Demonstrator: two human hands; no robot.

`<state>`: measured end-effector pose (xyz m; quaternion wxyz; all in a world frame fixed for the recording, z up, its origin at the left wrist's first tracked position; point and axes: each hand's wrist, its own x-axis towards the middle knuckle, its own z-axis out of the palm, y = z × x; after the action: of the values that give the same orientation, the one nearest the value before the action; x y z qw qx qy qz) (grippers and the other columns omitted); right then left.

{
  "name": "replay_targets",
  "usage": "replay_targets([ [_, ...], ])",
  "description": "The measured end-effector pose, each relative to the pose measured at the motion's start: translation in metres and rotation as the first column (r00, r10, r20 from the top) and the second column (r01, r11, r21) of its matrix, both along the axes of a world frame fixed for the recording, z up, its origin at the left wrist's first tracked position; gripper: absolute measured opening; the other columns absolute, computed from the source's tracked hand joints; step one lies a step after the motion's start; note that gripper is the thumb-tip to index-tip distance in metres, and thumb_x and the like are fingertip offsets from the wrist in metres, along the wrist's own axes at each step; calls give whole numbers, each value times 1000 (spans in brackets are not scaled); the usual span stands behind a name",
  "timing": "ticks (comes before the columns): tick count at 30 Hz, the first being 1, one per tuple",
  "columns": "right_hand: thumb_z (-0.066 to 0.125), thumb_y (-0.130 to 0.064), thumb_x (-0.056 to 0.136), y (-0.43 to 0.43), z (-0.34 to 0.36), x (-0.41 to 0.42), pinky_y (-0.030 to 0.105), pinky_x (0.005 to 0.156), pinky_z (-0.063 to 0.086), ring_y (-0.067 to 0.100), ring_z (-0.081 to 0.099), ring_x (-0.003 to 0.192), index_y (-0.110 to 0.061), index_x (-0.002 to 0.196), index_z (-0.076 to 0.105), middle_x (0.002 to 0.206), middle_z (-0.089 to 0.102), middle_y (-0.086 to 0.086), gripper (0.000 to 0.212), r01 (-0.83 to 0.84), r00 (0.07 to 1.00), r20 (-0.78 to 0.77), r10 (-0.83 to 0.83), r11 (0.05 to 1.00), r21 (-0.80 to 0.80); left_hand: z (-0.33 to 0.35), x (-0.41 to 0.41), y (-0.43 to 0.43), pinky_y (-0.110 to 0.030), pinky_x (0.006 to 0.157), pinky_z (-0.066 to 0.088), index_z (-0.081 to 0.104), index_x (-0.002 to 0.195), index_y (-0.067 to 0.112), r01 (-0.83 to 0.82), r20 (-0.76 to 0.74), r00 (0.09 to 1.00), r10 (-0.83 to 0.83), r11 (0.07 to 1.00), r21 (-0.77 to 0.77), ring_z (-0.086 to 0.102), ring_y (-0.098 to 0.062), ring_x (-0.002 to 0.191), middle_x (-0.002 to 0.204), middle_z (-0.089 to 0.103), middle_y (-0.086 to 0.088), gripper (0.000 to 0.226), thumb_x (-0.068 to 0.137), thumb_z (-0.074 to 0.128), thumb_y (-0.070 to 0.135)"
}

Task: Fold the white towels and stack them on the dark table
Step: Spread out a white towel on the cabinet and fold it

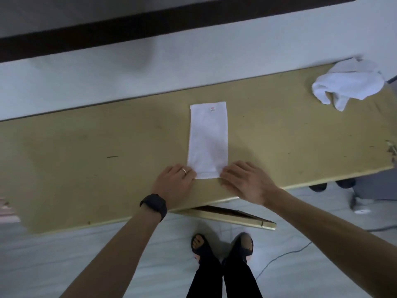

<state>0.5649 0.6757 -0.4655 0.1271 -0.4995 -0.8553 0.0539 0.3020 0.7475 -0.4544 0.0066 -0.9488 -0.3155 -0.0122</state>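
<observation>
A white towel (208, 138) lies flat on the yellowish table (86, 151), folded into a long narrow strip that runs away from me, with a small label near its far end. My left hand (175, 182) rests at the strip's near left corner, fingertips on its edge. My right hand (245, 179) rests at the near right corner in the same way. I cannot tell whether the fingers pinch the cloth or only touch it. A second white towel (348, 82) lies crumpled at the table's far right corner.
The table's near edge runs just under my wrists, and a loose strip of trim (232, 217) hangs off it above my feet. A cable (279, 258) trails on the tiled floor at right. A dark band (150, 24) crosses the wall beyond the table.
</observation>
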Motion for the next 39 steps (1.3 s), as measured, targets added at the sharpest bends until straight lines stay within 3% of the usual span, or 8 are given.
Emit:
replay_targets([
  [10, 57, -1, 85, -9, 1, -9, 38, 64, 47, 28, 56, 73, -9, 92, 65, 87, 61, 8, 13, 41, 984, 174, -47, 998, 38, 9, 14, 0, -30, 57, 47, 67, 74, 10, 185, -166, 973, -157, 968, 171, 60, -24, 60, 73, 66, -8, 23, 76, 47, 0],
  [15, 53, -12, 86, -1, 21, -13, 40, 62, 45, 31, 54, 74, -8, 90, 60, 88, 60, 8, 8, 155, 988, 4, -156, 977, -147, 29, 24, -6, -27, 50, 36, 60, 75, 14, -111, 30, 992, 120, 972, -206, 57, -23, 61, 64, 59, 1, 8, 79, 54, 16],
  [18, 44, -22, 91, 7, 44, -17, 39, 64, 43, 30, 53, 75, -11, 92, 55, 83, 59, 7, 16, 303, 909, -203, -363, 913, -274, 42, 25, -4, -27, 50, 24, 52, 92, 18, -279, 102, 928, 357, 851, -445, 47, -17, 62, 67, 46, 10, 3, 92, 52, 20],
  [23, 49, -20, 95, 28, 64, -18, 36, 66, 47, 19, 55, 69, -24, 90, 49, 77, 63, -2, 6, 290, 743, -343, -575, 738, -610, 59, 24, 7, -26, 55, 38, 49, 99, 23, -237, 181, 839, 513, 644, -727, 49, -7, 60, 71, 53, 9, 4, 96, 49, 20],
  [26, 51, -24, 98, 50, 62, -18, 11, 60, 43, 5, 58, 76, -23, 95, 57, 85, 65, -10, 7, 312, 636, -370, -677, 664, -680, 62, 27, 25, -22, 62, 44, 57, 105, 22, -276, 170, 757, 631, 544, -792, 57, -10, 72, 82, 61, 8, 10, 99, 51, 27],
  [28, 50, -30, 100, 68, 58, -17, 9, 60, 40, 2, 57, 79, -20, 100, 61, 88, 65, -9, 15, 368, 575, -370, -730, 635, -680, 60, 29, 42, -12, 63, 42, 62, 106, 19, -318, 167, 670, 724, 482, -817, 59, -8, 82, 93, 65, 8, 17, 99, 52, 32],
  [33, 47, -36, 101, 105, 37, -22, 20, 63, 42, 12, 57, 82, -24, 102, 61, 91, 62, -12, 19, 473, 469, -381, -797, 590, -654, 39, 35, 79, -5, 61, 41, 67, 104, 19, -391, 168, 548, 820, 429, -814, 58, 2, 79, 95, 66, 10, 23, 98, 55, 37],
  [39, 39, -45, 101, 135, 13, -33, 39, 78, 50, 15, 59, 89, -32, 110, 55, 95, 62, -14, 22, 570, 560, -268, -784, 599, -563, 6, 37, 101, -16, 69, 42, 65, 111, 23, -501, 194, 521, 831, 482, -719, 60, -8, 88, 99, 66, 11, 26, 99, 50, 41],
])
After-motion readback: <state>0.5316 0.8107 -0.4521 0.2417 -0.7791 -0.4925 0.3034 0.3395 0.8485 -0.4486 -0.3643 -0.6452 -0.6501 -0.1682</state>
